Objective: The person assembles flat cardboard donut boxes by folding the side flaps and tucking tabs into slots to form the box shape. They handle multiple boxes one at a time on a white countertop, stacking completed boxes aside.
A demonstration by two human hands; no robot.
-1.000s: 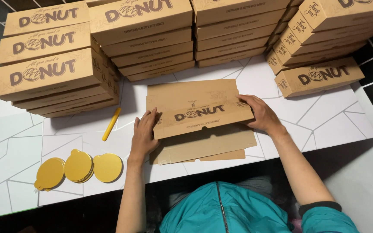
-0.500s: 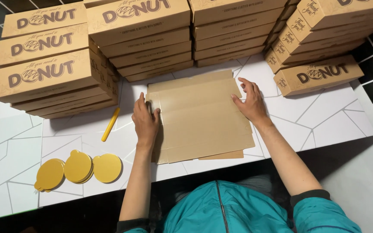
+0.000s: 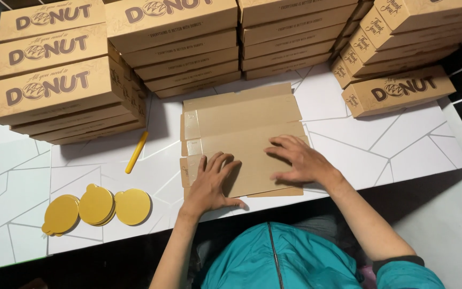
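A flat, unfolded brown cardboard box blank (image 3: 241, 126) lies plain side up on the white table (image 3: 391, 150), on top of other flat blanks. My left hand (image 3: 212, 182) rests palm down with spread fingers on its near left corner. My right hand (image 3: 300, 160) presses flat on its near right part, fingers pointing left. Neither hand grips anything.
Stacks of closed brown cardboard boxes line the back: far left (image 3: 54, 80), middle (image 3: 177, 43), and right (image 3: 397, 37), with a single box (image 3: 397, 91) in front. A yellow stick (image 3: 136, 152) and several gold round discs (image 3: 97, 206) lie at the left.
The blank was turned printed side down and laid flat. Both hands have since slid from its side edges toward its near edge.
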